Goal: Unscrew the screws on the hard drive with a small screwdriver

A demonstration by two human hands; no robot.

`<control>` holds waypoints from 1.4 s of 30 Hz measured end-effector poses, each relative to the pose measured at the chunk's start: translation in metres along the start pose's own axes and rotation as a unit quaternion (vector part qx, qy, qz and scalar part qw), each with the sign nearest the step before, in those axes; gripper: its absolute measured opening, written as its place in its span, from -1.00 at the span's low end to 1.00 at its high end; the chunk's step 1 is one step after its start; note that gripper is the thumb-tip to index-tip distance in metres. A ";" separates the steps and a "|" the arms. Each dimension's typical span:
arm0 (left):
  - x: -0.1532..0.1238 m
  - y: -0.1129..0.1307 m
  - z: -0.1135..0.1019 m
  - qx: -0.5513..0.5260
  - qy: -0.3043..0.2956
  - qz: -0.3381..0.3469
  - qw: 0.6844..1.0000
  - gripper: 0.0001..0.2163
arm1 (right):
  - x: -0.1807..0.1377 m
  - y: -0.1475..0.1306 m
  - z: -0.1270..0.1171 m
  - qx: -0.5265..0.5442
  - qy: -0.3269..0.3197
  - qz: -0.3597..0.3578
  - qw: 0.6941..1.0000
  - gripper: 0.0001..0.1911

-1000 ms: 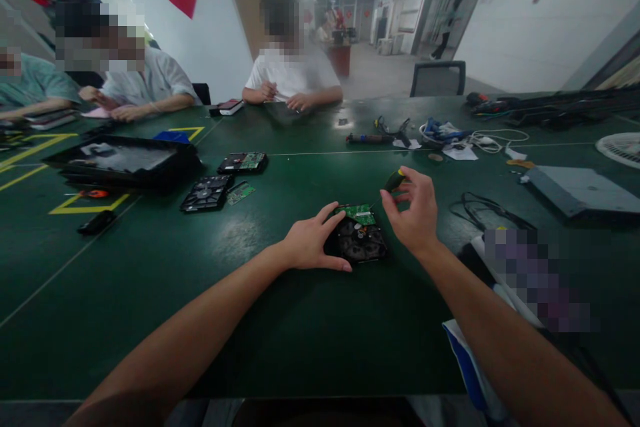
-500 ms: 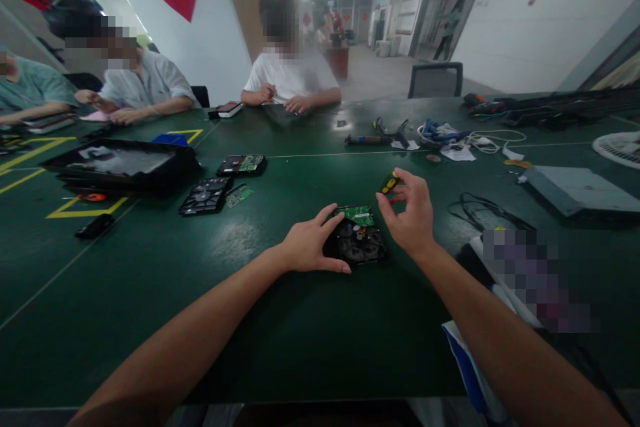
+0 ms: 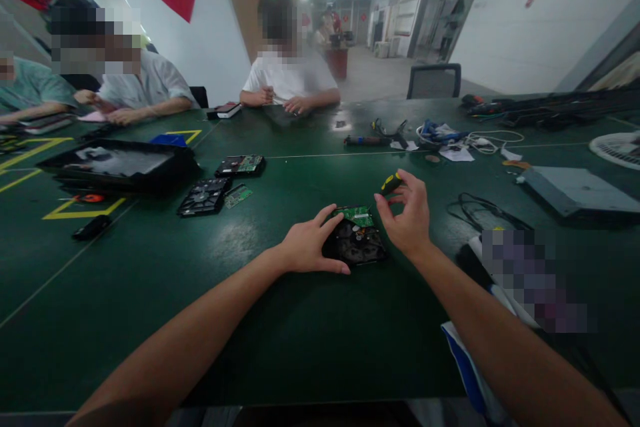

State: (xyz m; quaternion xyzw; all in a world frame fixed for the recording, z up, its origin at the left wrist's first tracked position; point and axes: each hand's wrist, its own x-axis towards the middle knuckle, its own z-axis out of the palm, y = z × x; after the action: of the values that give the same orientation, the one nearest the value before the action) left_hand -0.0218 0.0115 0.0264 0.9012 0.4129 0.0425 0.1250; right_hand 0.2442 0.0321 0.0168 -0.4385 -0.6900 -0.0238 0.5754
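A black hard drive point(image 3: 358, 245) with a green circuit board point(image 3: 358, 216) on its far end lies on the green table point(image 3: 300, 333) in front of me. My left hand point(image 3: 309, 245) rests on the drive's left side, thumb along the near edge and fingers over the top, holding it down. My right hand point(image 3: 409, 217) pinches the black and yellow handle of a small screwdriver point(image 3: 389, 183), whose tip points down at the circuit board's right corner.
Two more hard drives point(image 3: 205, 195) and a loose green board point(image 3: 237, 195) lie to the left beside a black tray point(image 3: 117, 163). Cables and tools point(image 3: 440, 137) lie far right, with a grey box point(image 3: 575, 190). Other people sit across the table point(image 3: 287, 73).
My right hand has turned the screwdriver handle between its fingers, staying over the board's right corner. My left hand and the drive have not moved.
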 end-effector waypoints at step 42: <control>0.000 -0.002 0.001 0.004 0.003 0.003 1.000 0.19 | 0.002 0.000 -0.003 -0.004 -0.005 0.003 1.000 -0.30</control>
State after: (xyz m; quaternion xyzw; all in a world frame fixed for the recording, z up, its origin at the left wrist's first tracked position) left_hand -0.0228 0.0122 0.0250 0.9026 0.4109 0.0440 0.1202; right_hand 0.2462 0.0319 0.0198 -0.4429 -0.6912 -0.0229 0.5706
